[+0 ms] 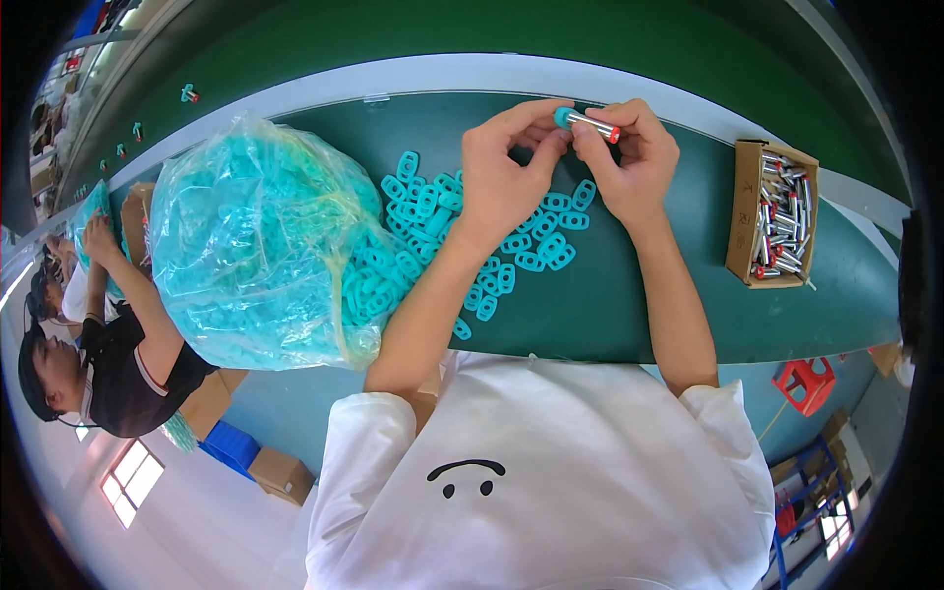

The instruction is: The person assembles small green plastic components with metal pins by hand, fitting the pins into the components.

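Observation:
My left hand point(500, 167) is closed, pinching a small teal plastic piece point(563, 117) between thumb and fingers. In my right hand point(637, 162) is a silver metal tube with a red end point(591, 124), gripped by thumb and fingertips. The tube's far end meets the teal piece; whether it sits inside it I cannot tell. Both hands are raised over the far side of the green table. Under and beside my left forearm lie several loose teal oval pieces point(553, 251), each with holes through it.
A large clear bag of teal pieces point(256, 246) bulges at the left. On the right a cardboard box point(744, 211) holds silver tubes with red ends. Beyond the table's pale edge runs a green surface point(393, 39) with small teal-and-red items. A co-worker point(128, 364) sits at far left.

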{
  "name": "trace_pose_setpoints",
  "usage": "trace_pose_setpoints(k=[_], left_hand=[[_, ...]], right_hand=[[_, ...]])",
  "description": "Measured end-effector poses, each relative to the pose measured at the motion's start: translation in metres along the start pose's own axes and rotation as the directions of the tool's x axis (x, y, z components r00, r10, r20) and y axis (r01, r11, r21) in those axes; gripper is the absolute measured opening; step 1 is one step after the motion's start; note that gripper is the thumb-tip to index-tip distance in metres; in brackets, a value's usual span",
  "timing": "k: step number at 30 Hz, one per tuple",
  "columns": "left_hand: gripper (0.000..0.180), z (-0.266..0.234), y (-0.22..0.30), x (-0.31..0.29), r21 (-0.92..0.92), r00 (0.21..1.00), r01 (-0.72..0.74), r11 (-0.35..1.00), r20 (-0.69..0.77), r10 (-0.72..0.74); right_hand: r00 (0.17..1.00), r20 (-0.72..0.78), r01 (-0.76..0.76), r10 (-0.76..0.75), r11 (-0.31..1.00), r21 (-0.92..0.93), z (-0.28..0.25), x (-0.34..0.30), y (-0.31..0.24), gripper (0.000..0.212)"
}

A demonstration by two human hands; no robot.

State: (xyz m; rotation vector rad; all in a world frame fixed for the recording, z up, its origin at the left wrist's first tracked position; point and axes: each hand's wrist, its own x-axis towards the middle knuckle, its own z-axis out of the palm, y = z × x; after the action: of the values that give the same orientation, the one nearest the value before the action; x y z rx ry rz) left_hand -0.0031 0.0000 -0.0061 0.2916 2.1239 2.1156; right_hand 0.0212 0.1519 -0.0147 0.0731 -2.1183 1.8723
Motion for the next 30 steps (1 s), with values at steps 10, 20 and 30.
trace_pose_setpoints(k=[10, 20, 30], left_hand=[[0.025, 0.0006, -0.0013, -0.0014, 0.068, 1.000, -0.024, 0.997, 0.009, 0.024], [0.023, -0.0017, -0.0009, -0.0020, 0.084, 0.999, -0.005, 0.996, 0.039, 0.002], [0.023, 0.0014, 0.0008, -0.0003, 0.050, 1.000, -0.028, 0.998, 0.004, 0.028]], right_hand=[[0.987, 0.000, -0.160, 0.164, 0.967, 0.200, -0.0041, 0.0028, -0.0007, 0.008], [0.984, 0.030, -0.178, 0.176, 0.959, 0.220, -0.0057, 0.0034, -0.0002, 0.008], [0.982, 0.031, -0.187, 0.185, 0.959, 0.214, -0.0056, 0.0048, -0.0019, 0.007]])
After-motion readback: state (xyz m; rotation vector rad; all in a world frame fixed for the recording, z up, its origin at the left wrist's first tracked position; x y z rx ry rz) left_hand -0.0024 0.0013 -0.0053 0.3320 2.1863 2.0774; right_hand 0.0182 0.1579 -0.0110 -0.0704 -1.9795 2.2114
